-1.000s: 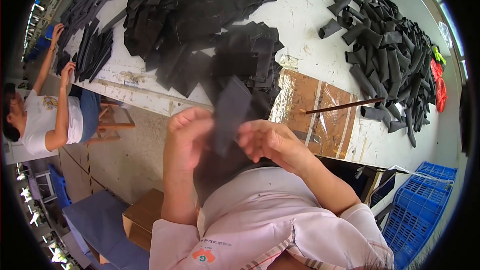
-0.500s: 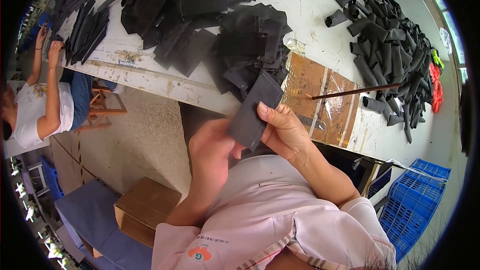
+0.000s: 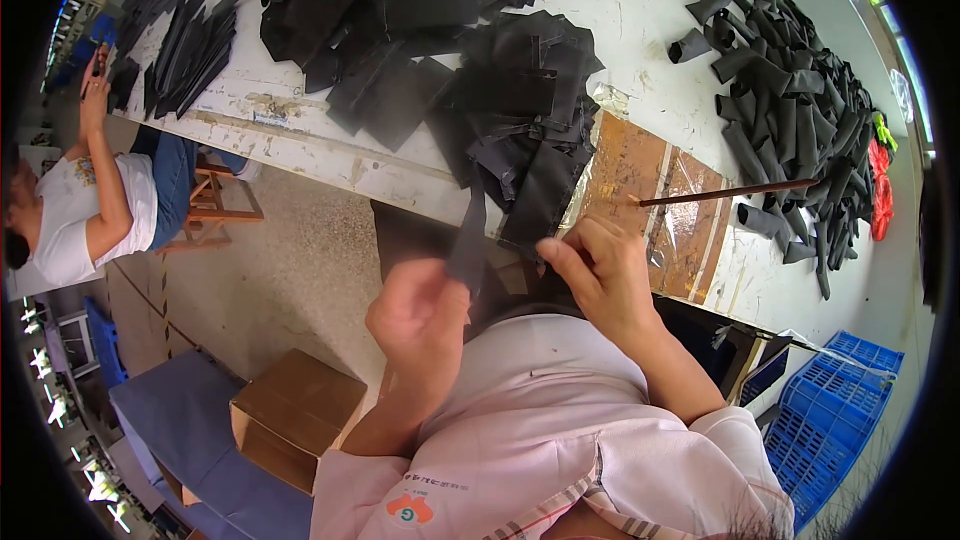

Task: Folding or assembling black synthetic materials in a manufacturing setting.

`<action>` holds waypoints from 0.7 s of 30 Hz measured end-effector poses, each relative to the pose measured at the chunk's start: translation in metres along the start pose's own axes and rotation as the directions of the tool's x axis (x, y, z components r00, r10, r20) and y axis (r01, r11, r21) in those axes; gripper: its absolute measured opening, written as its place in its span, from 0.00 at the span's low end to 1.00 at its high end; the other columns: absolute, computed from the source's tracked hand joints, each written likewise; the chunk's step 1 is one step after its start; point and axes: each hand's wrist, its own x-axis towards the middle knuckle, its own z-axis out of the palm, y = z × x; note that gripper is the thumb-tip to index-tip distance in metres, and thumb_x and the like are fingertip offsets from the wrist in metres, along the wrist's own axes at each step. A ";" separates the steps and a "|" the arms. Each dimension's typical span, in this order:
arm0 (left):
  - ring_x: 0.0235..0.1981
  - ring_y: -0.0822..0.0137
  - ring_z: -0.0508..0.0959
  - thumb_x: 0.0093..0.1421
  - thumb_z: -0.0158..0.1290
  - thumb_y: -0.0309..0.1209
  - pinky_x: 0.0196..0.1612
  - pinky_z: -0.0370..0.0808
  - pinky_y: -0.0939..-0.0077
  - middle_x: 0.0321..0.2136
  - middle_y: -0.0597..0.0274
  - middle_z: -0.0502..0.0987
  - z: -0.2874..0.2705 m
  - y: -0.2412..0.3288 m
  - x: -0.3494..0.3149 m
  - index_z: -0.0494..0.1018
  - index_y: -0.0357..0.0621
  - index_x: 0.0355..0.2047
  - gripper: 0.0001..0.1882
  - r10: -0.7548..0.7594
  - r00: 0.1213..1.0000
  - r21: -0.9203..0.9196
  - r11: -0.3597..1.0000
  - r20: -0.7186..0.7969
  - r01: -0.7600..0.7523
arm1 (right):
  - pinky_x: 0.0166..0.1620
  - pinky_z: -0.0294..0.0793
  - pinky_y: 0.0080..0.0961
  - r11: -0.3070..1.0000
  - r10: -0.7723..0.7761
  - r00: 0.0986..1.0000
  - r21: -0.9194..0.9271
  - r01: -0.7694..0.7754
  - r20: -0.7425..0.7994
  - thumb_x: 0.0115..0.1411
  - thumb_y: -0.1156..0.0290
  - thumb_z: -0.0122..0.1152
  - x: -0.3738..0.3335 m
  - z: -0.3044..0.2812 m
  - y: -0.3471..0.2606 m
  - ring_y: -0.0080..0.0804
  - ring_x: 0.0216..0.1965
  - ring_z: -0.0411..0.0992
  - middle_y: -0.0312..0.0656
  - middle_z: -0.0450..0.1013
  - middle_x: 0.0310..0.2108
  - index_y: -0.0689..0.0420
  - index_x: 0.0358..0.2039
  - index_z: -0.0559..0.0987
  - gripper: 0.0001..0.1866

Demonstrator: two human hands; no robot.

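My left hand [image 3: 418,315] pinches a flat black fabric piece [image 3: 470,240], held upright and nearly edge-on in front of the table edge. The hand and the piece are a little blurred. My right hand [image 3: 610,275] is apart from that piece, over the brown taped board's near edge. Its fingers are half curled, its thumb sticks out to the left, and nothing shows in its grip. Beyond the hands lies a heap of stitched black pieces [image 3: 530,90], one of them [image 3: 545,202] hanging toward the table's edge.
A brown board [image 3: 625,165] under clear tape bears a thin dark stick [image 3: 725,192]. Rolled black tubes [image 3: 790,110] are heaped at the right, above a blue crate [image 3: 830,420]. An open cardboard box [image 3: 300,410] stands lower left. Another person [image 3: 100,190] works at the far left.
My hands have moved apart. The right hand has let go of the black fabric piece; the left has turned it from face-on to edge-on. The view has shifted slightly.
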 end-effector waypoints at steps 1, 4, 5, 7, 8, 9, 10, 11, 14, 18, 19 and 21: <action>0.15 0.80 0.67 0.51 0.53 0.23 0.17 0.64 0.89 0.17 0.66 0.70 0.001 0.001 -0.001 0.68 0.34 0.27 0.06 0.043 0.999 0.082 0.996 0.004 -0.043 | 0.21 0.66 0.25 1.000 -0.002 1.000 0.002 0.002 0.004 0.44 0.66 0.64 0.000 -0.001 -0.010 0.31 0.16 0.67 0.39 0.65 0.13 0.63 0.20 0.74 0.13; 0.18 0.81 0.68 0.51 0.52 0.21 0.20 0.65 0.88 0.19 0.66 0.70 0.009 0.001 -0.007 0.68 0.35 0.28 0.05 0.131 0.990 0.165 0.977 0.056 -0.138 | 0.23 0.68 0.22 0.899 -0.158 0.987 0.416 0.136 0.019 0.42 0.77 0.63 -0.001 0.001 -0.037 0.35 0.22 0.69 0.43 0.67 0.24 0.62 0.27 0.74 0.10; 0.21 0.81 0.69 0.50 0.50 0.18 0.23 0.66 0.87 0.20 0.66 0.71 0.012 0.000 -0.008 0.68 0.34 0.28 0.05 0.174 0.980 0.164 0.968 0.097 -0.188 | 0.23 0.68 0.22 0.902 -0.155 0.988 0.411 0.136 0.013 0.42 0.77 0.63 -0.002 0.004 -0.033 0.35 0.22 0.69 0.43 0.67 0.24 0.62 0.27 0.74 0.10; 0.21 0.79 0.69 0.49 0.50 0.17 0.24 0.67 0.86 0.21 0.65 0.72 0.017 -0.002 -0.006 0.67 0.35 0.27 0.05 0.189 0.975 0.142 0.968 0.118 -0.205 | 0.23 0.68 0.20 0.920 -0.220 0.974 0.322 0.225 -0.054 0.43 0.77 0.62 -0.003 0.012 -0.023 0.34 0.25 0.69 0.42 0.67 0.25 0.61 0.29 0.74 0.11; 0.20 0.80 0.70 0.50 0.50 0.18 0.22 0.67 0.88 0.20 0.65 0.72 0.016 -0.006 -0.004 0.68 0.34 0.28 0.04 0.301 0.946 0.288 0.902 0.117 -0.323 | 0.23 0.68 0.22 0.925 -0.283 0.958 0.249 0.286 -0.052 0.42 0.78 0.61 -0.001 0.013 -0.023 0.34 0.25 0.68 0.42 0.66 0.26 0.61 0.29 0.73 0.11; 0.18 0.81 0.70 0.51 0.51 0.19 0.20 0.67 0.90 0.19 0.64 0.72 0.016 -0.010 -0.004 0.68 0.34 0.28 0.04 0.407 0.903 0.425 0.800 0.134 -0.424 | 0.23 0.68 0.22 0.924 -0.285 0.957 0.252 0.289 -0.052 0.42 0.78 0.61 0.001 0.014 -0.023 0.34 0.25 0.68 0.42 0.66 0.26 0.61 0.29 0.73 0.11; 0.18 0.81 0.70 0.51 0.51 0.19 0.20 0.67 0.90 0.19 0.64 0.72 0.015 -0.014 -0.003 0.68 0.34 0.28 0.04 0.409 0.903 0.429 0.798 0.133 -0.424 | 0.22 0.68 0.23 0.927 -0.342 0.936 0.131 0.350 -0.082 0.41 0.78 0.60 0.002 0.016 -0.024 0.34 0.23 0.68 0.42 0.66 0.24 0.62 0.28 0.73 0.11; 0.17 0.81 0.69 0.50 0.50 0.18 0.18 0.66 0.90 0.20 0.63 0.73 0.015 -0.019 -0.001 0.68 0.34 0.29 0.05 0.460 0.883 0.457 0.769 0.091 -0.447 | 0.21 0.68 0.25 0.916 -0.399 0.911 0.002 0.401 -0.107 0.40 0.79 0.60 0.003 0.018 -0.024 0.35 0.21 0.67 0.42 0.65 0.23 0.62 0.27 0.73 0.10; 0.14 0.81 0.66 0.49 0.50 0.16 0.14 0.62 0.90 0.21 0.61 0.73 0.019 -0.012 0.002 0.67 0.34 0.29 0.06 0.241 0.969 0.274 0.937 -0.055 -0.218 | 0.22 0.68 0.27 0.913 -0.407 0.899 -0.110 0.394 -0.162 0.39 0.81 0.58 0.003 0.031 -0.014 0.36 0.20 0.66 0.42 0.64 0.21 0.62 0.26 0.72 0.10; 0.09 0.84 0.59 0.47 0.46 0.14 0.10 0.54 0.91 0.23 0.60 0.72 0.012 -0.005 0.015 0.64 0.36 0.33 0.11 -0.276 0.954 -0.345 0.889 0.119 0.301 | 0.21 0.66 0.22 0.954 -0.254 0.952 0.119 0.276 -0.171 0.41 0.82 0.55 0.002 0.031 -0.004 0.31 0.20 0.66 0.40 0.65 0.21 0.63 0.26 0.72 0.08; 0.09 0.85 0.58 0.48 0.45 0.15 0.10 0.53 0.92 0.22 0.61 0.72 0.009 -0.005 0.017 0.64 0.36 0.34 0.11 -0.316 0.906 -0.510 0.750 0.283 0.421 | 0.21 0.66 0.22 0.955 -0.252 0.952 0.116 0.274 -0.173 0.41 0.82 0.55 0.002 0.027 -0.004 0.31 0.20 0.66 0.40 0.65 0.21 0.63 0.26 0.72 0.08; 0.10 0.86 0.57 0.47 0.43 0.15 0.11 0.51 0.92 0.22 0.62 0.71 0.007 -0.002 0.018 0.63 0.37 0.35 0.13 -0.297 0.872 -0.588 0.649 0.389 0.483 | 0.22 0.63 0.15 0.809 0.070 0.988 0.572 -0.136 0.136 0.46 0.80 0.55 0.002 0.021 -0.006 0.22 0.20 0.65 0.35 0.66 0.20 0.64 0.26 0.72 0.05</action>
